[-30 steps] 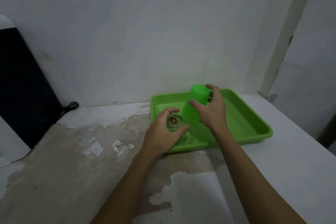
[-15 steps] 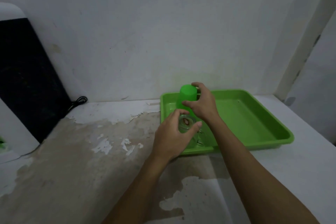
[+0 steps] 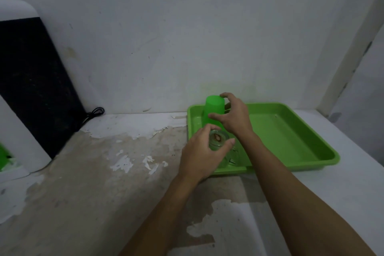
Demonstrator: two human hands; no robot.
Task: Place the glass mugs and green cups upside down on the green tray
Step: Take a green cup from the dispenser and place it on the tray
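The green tray [image 3: 291,137] lies on the counter at the right. A green cup [image 3: 214,108] stands upside down in its far left corner. My right hand [image 3: 234,118] is around the cup, thumb across its front and index finger at its top edge. A glass mug [image 3: 218,140] stands upside down in the tray's near left corner, with its handle pointing right. My left hand [image 3: 199,156] grips the mug from the left, thumb and fingers around its base.
A white appliance with a black panel [image 3: 31,81] leans at the left, with a black cable [image 3: 93,113] beside it. A green object [image 3: 4,158] shows at the far left edge. The wall runs close behind the tray. The counter [image 3: 104,183] has peeling paint.
My right hand has moved the green cup from a tilt above the tray to standing upside down in the far left corner. The left hand stays on the glass mug.
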